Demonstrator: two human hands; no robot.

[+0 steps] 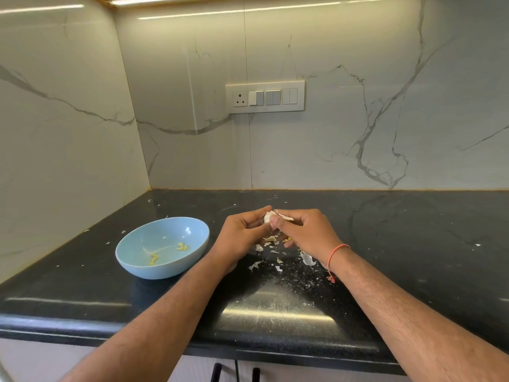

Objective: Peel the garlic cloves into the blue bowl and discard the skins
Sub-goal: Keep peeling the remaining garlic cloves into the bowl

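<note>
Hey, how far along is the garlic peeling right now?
A few peeled cloves lie in the bowl. Left hand and right hand grip the garlic, peeling it. Skins litter the counter, not yet discarded.

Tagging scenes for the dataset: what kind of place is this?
Most likely a home kitchen: a black stone countertop, a marble-look backsplash with a switch panel, and garlic being peeled beside a blue bowl.
</note>
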